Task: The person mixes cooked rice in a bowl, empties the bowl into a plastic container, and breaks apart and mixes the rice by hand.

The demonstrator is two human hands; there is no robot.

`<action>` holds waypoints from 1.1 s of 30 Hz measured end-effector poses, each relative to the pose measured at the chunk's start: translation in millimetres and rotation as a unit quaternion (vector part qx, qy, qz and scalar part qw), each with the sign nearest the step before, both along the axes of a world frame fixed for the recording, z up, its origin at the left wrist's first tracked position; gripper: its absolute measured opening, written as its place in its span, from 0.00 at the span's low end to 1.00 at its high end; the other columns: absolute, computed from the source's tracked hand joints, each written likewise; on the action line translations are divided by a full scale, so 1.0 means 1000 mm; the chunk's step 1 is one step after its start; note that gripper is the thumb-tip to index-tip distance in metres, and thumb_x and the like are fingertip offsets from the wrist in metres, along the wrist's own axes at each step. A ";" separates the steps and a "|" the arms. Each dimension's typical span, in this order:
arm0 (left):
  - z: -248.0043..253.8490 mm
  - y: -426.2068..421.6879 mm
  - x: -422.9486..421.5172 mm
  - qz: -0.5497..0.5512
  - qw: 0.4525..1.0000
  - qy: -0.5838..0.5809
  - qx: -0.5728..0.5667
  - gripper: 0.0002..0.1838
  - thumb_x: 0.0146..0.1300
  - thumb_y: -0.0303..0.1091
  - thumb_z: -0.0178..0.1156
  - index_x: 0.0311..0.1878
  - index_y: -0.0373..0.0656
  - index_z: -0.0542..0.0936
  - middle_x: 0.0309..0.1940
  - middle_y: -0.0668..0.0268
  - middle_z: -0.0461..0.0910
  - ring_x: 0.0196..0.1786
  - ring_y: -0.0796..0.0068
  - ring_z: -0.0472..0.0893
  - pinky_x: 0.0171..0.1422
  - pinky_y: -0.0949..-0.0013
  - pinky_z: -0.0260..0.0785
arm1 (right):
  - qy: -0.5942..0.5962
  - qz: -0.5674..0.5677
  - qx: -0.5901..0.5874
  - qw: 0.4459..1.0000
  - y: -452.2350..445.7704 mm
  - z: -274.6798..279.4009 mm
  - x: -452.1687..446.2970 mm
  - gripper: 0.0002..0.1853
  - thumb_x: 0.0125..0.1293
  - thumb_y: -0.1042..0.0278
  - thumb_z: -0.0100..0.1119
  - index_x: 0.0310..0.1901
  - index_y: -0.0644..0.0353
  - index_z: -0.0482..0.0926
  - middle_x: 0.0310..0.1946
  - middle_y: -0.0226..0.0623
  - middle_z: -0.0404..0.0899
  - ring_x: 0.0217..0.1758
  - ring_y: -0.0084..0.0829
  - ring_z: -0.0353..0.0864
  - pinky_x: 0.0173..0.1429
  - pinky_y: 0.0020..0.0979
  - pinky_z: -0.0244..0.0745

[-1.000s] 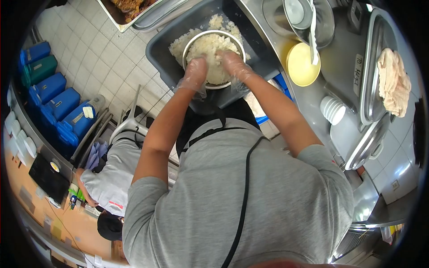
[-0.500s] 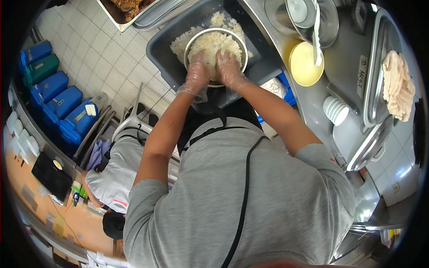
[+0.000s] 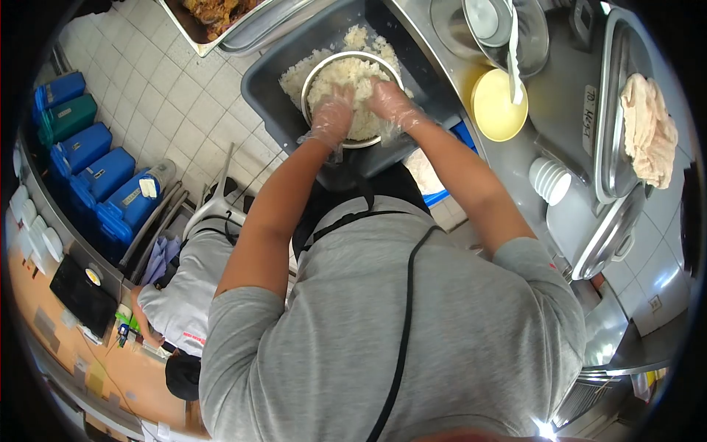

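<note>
A round metal bowl [image 3: 308,82] full of white rice [image 3: 352,74] rests inside a dark grey plastic tub [image 3: 269,96]. More loose rice lies in the tub beyond the bowl. My left hand [image 3: 333,114], in a clear plastic glove, presses into the rice at the bowl's left side, its fingertips partly buried. On the right side of the bowl, my right hand [image 3: 390,103], gloved as well, has its fingers bent into the rice. The fingertips of both hands are hidden, and whether they grip any rice cannot be made out.
Right of the tub, a steel counter [image 3: 490,158] holds a yellow bowl [image 3: 499,107], stacked white cups [image 3: 549,181], lids and a cloth [image 3: 648,131]. A tray of cooked food [image 3: 217,16] is at the top. Another person [image 3: 184,287] sits at lower left.
My hands have moved apart from the near middle of the bowl, the right one outward to the right and up. The view has shifted slightly.
</note>
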State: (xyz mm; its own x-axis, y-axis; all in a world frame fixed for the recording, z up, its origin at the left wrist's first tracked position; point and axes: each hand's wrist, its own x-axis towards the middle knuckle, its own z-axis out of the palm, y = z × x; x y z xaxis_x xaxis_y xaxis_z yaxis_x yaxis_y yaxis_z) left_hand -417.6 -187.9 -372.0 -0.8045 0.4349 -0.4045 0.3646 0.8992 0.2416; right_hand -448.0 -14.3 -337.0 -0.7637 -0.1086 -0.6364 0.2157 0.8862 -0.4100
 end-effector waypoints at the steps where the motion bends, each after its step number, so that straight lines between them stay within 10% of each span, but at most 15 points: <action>1: -0.002 0.000 -0.003 0.000 1.000 0.001 0.001 0.37 0.68 0.42 0.62 0.78 0.44 0.65 0.76 0.37 0.64 0.49 0.49 0.88 0.53 0.52 0.83 | 0.001 0.000 0.001 1.000 -0.001 0.008 0.000 0.23 0.66 0.70 0.57 0.62 0.64 0.73 0.45 0.63 0.84 0.54 0.61 0.84 0.62 0.52 0.79; 7: -0.004 -0.011 -0.005 0.020 0.995 -0.076 0.056 0.29 0.66 0.37 0.60 0.69 0.39 0.71 0.73 0.37 0.68 0.53 0.44 0.86 0.58 0.48 0.80 | 0.154 -0.064 -0.015 0.986 -0.017 0.017 0.028 0.24 0.65 0.71 0.58 0.64 0.64 0.73 0.50 0.64 0.84 0.57 0.62 0.84 0.63 0.52 0.79; 9: 0.011 -0.007 0.000 0.118 0.990 0.004 0.082 0.30 0.65 0.35 0.58 0.71 0.40 0.70 0.74 0.40 0.66 0.55 0.41 0.84 0.61 0.48 0.79 | -0.001 -0.059 0.005 0.998 -0.011 0.014 0.030 0.23 0.64 0.71 0.59 0.62 0.63 0.76 0.50 0.64 0.83 0.58 0.62 0.83 0.63 0.51 0.78; 16: 0.007 -0.006 -0.026 0.103 0.992 -0.025 0.074 0.32 0.65 0.35 0.58 0.73 0.40 0.68 0.77 0.38 0.61 0.55 0.40 0.84 0.62 0.50 0.79 | 0.000 -0.012 0.024 1.000 0.015 -0.039 0.046 0.17 0.67 0.63 0.65 0.54 0.61 0.81 0.46 0.63 0.84 0.53 0.62 0.84 0.58 0.53 0.79; 22: -0.025 -0.016 -0.028 0.025 0.997 -0.047 0.058 0.19 0.70 0.31 0.51 0.62 0.40 0.79 0.61 0.45 0.80 0.55 0.46 0.86 0.57 0.51 0.81 | 0.043 -0.020 0.029 0.998 0.010 -0.033 0.047 0.13 0.66 0.68 0.61 0.51 0.61 0.82 0.42 0.63 0.84 0.50 0.62 0.85 0.56 0.54 0.80; 26: -0.018 -0.019 -0.019 0.028 0.994 -0.074 0.077 0.15 0.73 0.30 0.48 0.56 0.37 0.79 0.45 0.45 0.87 0.51 0.46 0.87 0.56 0.49 0.80 | 0.079 -0.011 -0.032 0.996 -0.004 -0.003 0.060 0.32 0.65 0.71 0.58 0.71 0.65 0.69 0.49 0.65 0.83 0.57 0.59 0.83 0.63 0.49 0.78; 33: 0.022 -0.007 -0.021 0.159 0.973 -0.139 0.091 0.14 0.71 0.28 0.49 0.56 0.38 0.76 0.43 0.41 0.86 0.52 0.44 0.87 0.55 0.46 0.80 | -0.012 0.060 -0.011 0.998 -0.004 0.054 0.046 0.32 0.66 0.70 0.57 0.72 0.65 0.69 0.52 0.62 0.84 0.58 0.56 0.84 0.63 0.47 0.78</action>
State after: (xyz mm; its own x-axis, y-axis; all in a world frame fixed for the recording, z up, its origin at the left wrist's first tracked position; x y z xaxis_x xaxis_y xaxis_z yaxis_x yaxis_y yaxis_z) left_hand -438.5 -195.1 -350.1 -0.7810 0.2669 -0.5647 -0.0262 0.8893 0.4566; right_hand -401.8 -18.7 -282.7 -0.7288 -0.2125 -0.6509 0.1177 0.8976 -0.4249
